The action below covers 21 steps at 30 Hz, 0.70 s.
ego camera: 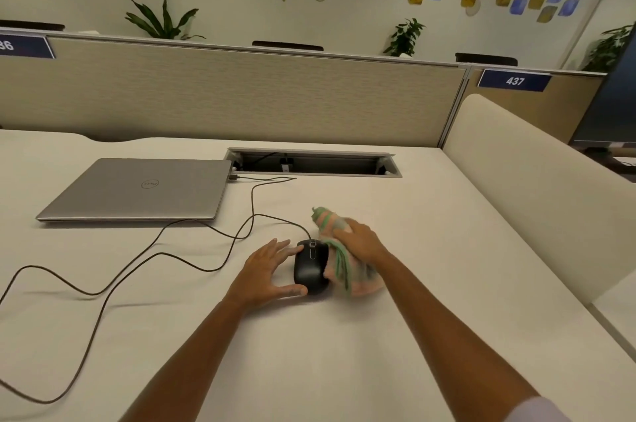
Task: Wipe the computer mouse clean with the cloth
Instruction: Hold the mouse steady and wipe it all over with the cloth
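A black mouse (310, 266) sits on a pale desk (309, 352), near its middle, nose pointing away from the person. Two bare forearms reach in from the bottom edge.

The left hand (266, 270) rests on the desk against the mouse's left side. Its fingers are spread wide and loosely curved; the fingertips touch the mouse near its front and the thumb meets its rear left edge. It cups the mouse without closing over it.

The right hand (359, 241) presses down on a bunched cloth (347, 270), pinkish with green stripes. The cloth lies against the mouse's right side, touching it, and is slightly blurred. The fingers are curled into the cloth, gripping it. One corner of the cloth sticks up beyond the hand.

A thin dark cord (137, 256) leaves the mouse's nose and loops in wide curves across the desk to the left, running out of view at the left edge. A second stretch of cord runs up to a closed silver laptop (137, 189) at the far left, plugged into its right side.

Behind the mouse, a rectangular cable slot (311, 163) is set into the desk. A beige partition (241, 94) stands along the back, with a blue sign (514, 81) reading 437 on the panel to its right. Potted plants (161, 15) rise behind the partition.
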Available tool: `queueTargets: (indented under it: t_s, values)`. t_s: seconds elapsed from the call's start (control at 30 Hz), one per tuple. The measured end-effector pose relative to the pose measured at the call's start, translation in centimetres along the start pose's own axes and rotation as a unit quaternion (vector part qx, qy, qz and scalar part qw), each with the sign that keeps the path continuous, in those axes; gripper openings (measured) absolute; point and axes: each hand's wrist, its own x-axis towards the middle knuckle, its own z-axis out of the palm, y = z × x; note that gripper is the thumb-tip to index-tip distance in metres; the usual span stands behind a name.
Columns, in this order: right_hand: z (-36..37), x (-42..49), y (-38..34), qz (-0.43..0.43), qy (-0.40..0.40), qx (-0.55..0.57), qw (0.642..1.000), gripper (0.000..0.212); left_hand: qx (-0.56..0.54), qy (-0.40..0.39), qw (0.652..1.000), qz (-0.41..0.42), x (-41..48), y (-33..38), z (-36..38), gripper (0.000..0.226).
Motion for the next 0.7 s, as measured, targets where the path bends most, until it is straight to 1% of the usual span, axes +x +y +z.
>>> queueTargets:
  t_s: [0.07,0.13,0.27,0.37,0.43,0.47,0.57,0.6,0.67,0.7]
  values:
    - [1.3,0.5,0.2,0.022,-0.022,-0.077,0.997,0.071,0.010,-0.001,1.000,0.001,0.0,-0.1,0.0,0.095]
    - [1.9,0.2,0.5,0.019,-0.022,-0.112,0.993,0.073,0.018,-0.002,1.000,0.000,0.1,-0.1,0.1,0.095]
    - [1.7,-2.1,1.4,-0.016,-0.030,-0.107,0.994,0.079,0.025,-0.004,1.000,0.001,0.1,-0.2,0.1,0.094]
    - [1.1,-4.6,2.2,-0.037,-0.052,-0.116,0.991,0.071,0.027,-0.003,1.000,0.004,0.1,-0.1,0.0,0.096]
    - [0.7,-6.6,2.6,-0.053,-0.070,-0.132,0.987,0.077,0.021,-0.002,1.000,0.006,0.1,-0.1,0.0,0.096]
    - [0.5,-7.5,2.7,-0.062,-0.084,-0.147,0.983,0.080,0.019,-0.001,1.000,0.008,0.1,-0.1,0.0,0.096]
    - [-0.4,-9.0,2.9,-0.074,-0.150,-0.206,0.964,0.075,0.017,-0.002,1.000,0.009,0.0,-0.1,0.0,0.095]
    - [-0.9,-9.3,2.7,-0.077,-0.170,-0.216,0.958,0.078,0.015,-0.003,1.000,0.008,0.1,0.0,0.0,0.094]
    - [-2.1,-9.4,2.2,-0.074,-0.194,-0.211,0.955,0.086,0.012,0.000,1.000,0.006,0.0,0.0,0.0,0.094]
    - [-2.7,-9.4,1.6,-0.068,-0.189,-0.197,0.960,0.084,0.011,0.004,1.000,0.007,0.0,0.0,0.0,0.094]
